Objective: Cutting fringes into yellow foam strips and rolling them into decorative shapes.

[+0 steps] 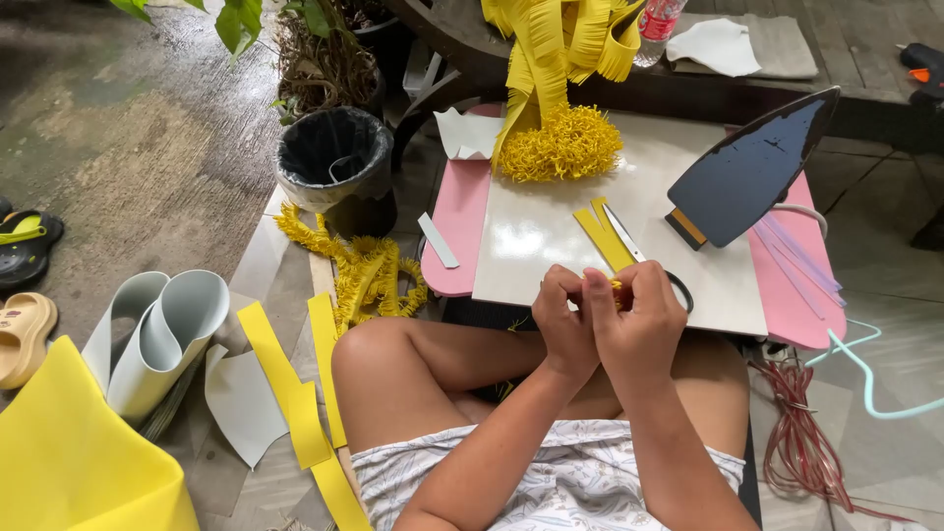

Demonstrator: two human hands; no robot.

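My left hand (562,320) and my right hand (639,320) meet above my knees, fingers pinched together on a small yellow foam strip (616,286) that barely shows between them. Just beyond my hands, on the white board (536,236), lie two yellow foam strips (602,234) and a pair of scissors (639,258) whose handle is partly hidden by my right hand. A round yellow fringed pompom (560,147) sits at the board's far edge, with long fringed yellow strips (556,39) hanging above it.
An upright clothes iron (749,167) stands on the board's right, on a pink table (460,221). A black bin (334,157) is at the left. Fringed yellow strips (359,265), plain yellow strips (290,388), rolled grey foam (162,329) and a red cord (801,433) lie on the floor.
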